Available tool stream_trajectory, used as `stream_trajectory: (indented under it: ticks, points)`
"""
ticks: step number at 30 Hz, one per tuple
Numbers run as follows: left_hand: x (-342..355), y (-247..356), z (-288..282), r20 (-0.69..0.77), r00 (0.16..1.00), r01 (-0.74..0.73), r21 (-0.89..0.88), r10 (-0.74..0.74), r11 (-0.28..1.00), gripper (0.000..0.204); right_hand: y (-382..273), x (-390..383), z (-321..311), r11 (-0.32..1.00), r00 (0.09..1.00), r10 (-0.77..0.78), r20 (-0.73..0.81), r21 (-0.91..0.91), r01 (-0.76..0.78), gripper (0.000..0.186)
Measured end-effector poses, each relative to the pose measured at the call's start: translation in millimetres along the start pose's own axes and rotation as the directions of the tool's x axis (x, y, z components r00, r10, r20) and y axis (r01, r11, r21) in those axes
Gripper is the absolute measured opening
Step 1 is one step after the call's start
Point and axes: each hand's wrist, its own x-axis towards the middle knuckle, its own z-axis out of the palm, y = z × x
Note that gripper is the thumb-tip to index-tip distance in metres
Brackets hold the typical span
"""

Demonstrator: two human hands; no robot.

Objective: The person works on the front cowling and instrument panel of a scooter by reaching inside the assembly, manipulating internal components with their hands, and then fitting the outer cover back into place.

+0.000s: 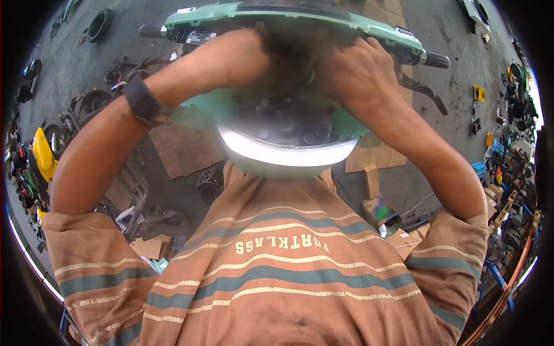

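A mint-green scooter handlebar cover (369, 26) spans the top of the view, with a dark grip (151, 30) at its left end and another grip (435, 59) at its right. Both my hands reach in under this cover. The fingers of my left hand (245, 55) vanish into a dark, blurred patch. My right hand (363, 69) is closed, its knuckles bent, and whatever it holds is hidden. Below them, close to my body, sits a rounded front unit (288, 154) with a bright white band and dark round shapes behind it. A brake lever (427, 95) juts out at the right.
Cardboard sheets (187, 150) lie on the grey floor. A tyre (100, 25) rests at the far left, near a yellow body panel (43, 153). Loose parts crowd both sides. At lower right are a small carton (372, 181) and a shelf edge (508, 265).
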Motion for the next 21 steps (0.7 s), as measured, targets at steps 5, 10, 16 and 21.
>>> stream_trajectory:
  ticks: [5,10,16,21]
  points:
    - [-3.4,0.7,22.5,-0.24,0.968,0.041,-0.112,-0.067,0.993,0.035,0.6,-4.8,2.3,0.997,0.983,-0.07,-0.173,-0.043,0.063,0.008]
    - [1.5,-5.2,20.0,-0.153,0.958,0.197,-0.261,-0.242,0.945,0.026,-7.0,0.6,-15.8,0.999,0.999,-0.032,0.034,0.002,0.032,0.018]
    - [-11.1,3.4,17.1,-0.264,0.938,0.235,0.017,-0.223,0.972,0.027,-1.7,10.5,-20.8,0.967,0.872,-0.22,0.438,0.215,0.136,0.015]
    - [-15.3,12.4,-4.5,-0.222,0.955,0.208,0.037,-0.195,0.977,0.024,-3.1,17.5,29.7,0.98,0.792,-0.185,0.582,0.168,0.105,0.018]
